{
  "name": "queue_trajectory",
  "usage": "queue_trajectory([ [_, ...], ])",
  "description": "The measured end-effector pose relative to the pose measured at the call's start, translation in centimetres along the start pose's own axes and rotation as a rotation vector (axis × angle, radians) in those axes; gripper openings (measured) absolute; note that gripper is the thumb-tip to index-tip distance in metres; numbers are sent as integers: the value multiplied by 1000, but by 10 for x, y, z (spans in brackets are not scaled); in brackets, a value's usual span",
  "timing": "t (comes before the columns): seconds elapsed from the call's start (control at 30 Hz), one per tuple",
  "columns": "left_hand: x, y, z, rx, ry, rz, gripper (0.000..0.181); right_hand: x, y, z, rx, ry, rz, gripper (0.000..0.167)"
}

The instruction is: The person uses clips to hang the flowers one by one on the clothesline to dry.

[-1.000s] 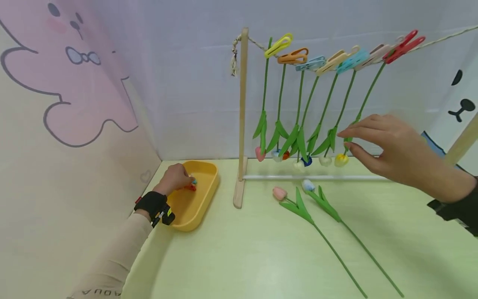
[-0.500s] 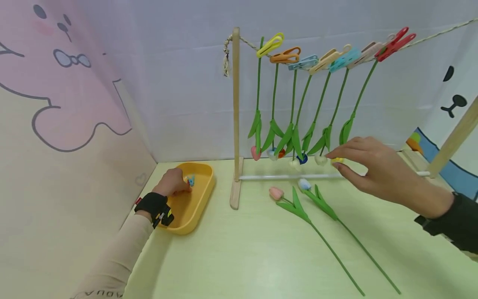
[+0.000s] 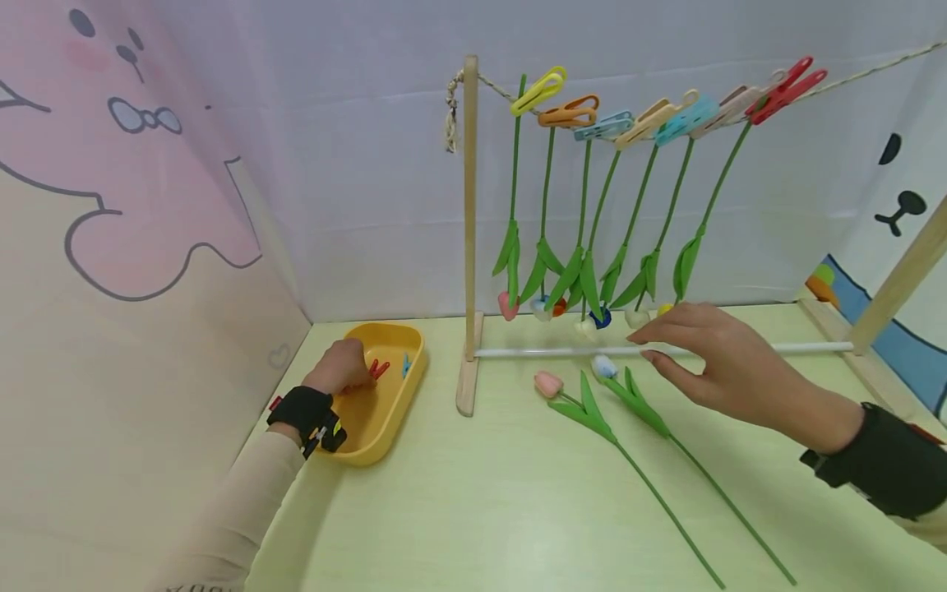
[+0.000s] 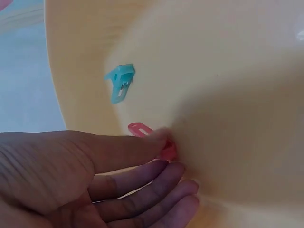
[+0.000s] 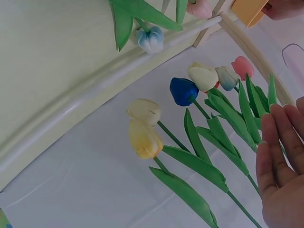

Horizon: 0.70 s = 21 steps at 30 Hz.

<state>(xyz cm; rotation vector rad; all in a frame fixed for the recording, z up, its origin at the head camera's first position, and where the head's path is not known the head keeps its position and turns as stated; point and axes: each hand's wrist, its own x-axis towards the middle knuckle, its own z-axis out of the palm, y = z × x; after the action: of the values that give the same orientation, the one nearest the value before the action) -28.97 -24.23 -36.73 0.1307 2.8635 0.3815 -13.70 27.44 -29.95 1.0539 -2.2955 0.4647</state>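
My left hand reaches into the yellow tray and pinches a red clothespin between thumb and fingers; part of the clothespin is hidden behind the thumb. Near it in the tray lies a blue clothespin. Over the table, in front of the hanging tulips, my right hand hovers with relaxed fingers and nothing in them. Closest below it lies a blue-white tulip, beside a pink tulip; both have long green stems. The right wrist view shows the right hand's fingers apart from the blossoms.
Several tulips hang upside down from a rope, held by colored clothespins such as the red one at right. Wooden posts and a white rod frame them. White cloth stands behind.
The left hand has shifted slightly within the tray; the red and blue clothespins there now lie apart. My right hand has come down and left, away from the hanging yellow tulip.
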Motion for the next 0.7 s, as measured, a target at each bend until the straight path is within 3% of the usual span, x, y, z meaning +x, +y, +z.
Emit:
queue_trajectory([
  [0.17, -3, -3, -3, 7, -3, 19, 18, 0, -1, 4, 9, 0, -14, 20],
  [0.37, -21, 4, -14, -81, 64, 89, 14, 0, -2, 4, 7, -4, -3, 26],
  [0.57, -55, 35, -24, -79, 224, 202, 18, 0, -7, 9, 32, -13, 19, 43],
  [0.7, -76, 68, -17, -72, 261, 315, 14, 0, -12, 15, 66, -20, 6, 45],
])
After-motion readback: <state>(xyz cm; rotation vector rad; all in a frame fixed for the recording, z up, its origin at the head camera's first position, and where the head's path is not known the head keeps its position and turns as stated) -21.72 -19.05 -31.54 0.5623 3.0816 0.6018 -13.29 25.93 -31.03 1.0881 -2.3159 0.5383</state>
